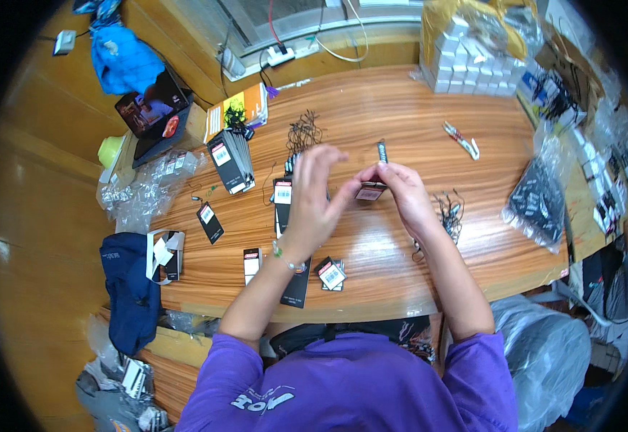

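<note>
My right hand (404, 189) pinches a small black hang tag (370, 191) with a white label, held above the wooden table (400, 115). A second narrow black tag (382, 152) sticks up just above that hand. My left hand (314, 193) is raised beside it with fingers spread, its fingertips meeting the tag at the thumb side. A bead bracelet circles my left wrist. Under the left hand lie more black tags (283, 193). A bundle of black strings (449, 214) lies right of my right hand.
A stack of black tags (229, 160) and loose strings (304, 132) lie at the far left of the table. Single tags (331, 273) rest near the front edge. White small boxes (465, 68) stand at the back right, a clear bag of black items (537, 198) at right.
</note>
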The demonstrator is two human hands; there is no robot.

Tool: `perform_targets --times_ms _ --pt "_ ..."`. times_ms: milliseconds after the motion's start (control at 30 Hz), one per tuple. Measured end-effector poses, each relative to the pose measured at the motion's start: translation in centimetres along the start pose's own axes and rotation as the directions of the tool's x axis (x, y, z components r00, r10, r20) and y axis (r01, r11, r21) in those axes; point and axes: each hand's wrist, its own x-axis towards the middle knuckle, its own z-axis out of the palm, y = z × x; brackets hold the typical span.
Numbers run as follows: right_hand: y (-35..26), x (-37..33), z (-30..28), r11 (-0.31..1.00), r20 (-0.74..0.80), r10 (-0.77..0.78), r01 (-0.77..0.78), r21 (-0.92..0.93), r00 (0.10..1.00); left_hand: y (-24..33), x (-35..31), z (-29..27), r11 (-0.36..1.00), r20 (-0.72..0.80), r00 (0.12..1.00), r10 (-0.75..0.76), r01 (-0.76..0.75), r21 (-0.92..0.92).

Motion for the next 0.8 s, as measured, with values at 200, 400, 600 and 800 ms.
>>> perform_targets --times_ms 200,400,600,800 --pt "-3.3 -0.6 2.9 0.996 0.049 0.086 -0.085 -0.029 0.995 1.1 -2.0 1.0 0.728 0.142 0.941 -0.306 0.328 -0.603" --pt "-3.6 0.5 5.0 0.995 -0.037 0.076 -0.073 0.072 0.996 -0.6 -2.9 -0.2 0.533 0.26 0.918 -0.299 0.387 -0.753" --pt "-3.1 4.7 6.5 0.997 0.009 -0.048 0.047 0.061 0.999 -2.7 -3.6 -1.9 0.512 0.262 0.876 -0.404 0.454 -0.729" --pt "-4.5 11.4 8.6 0.99 0.085 -0.141 0.139 0.029 0.986 -9.1 -4.1 -3.5 0.579 0.159 0.869 -0.469 0.438 -0.687"
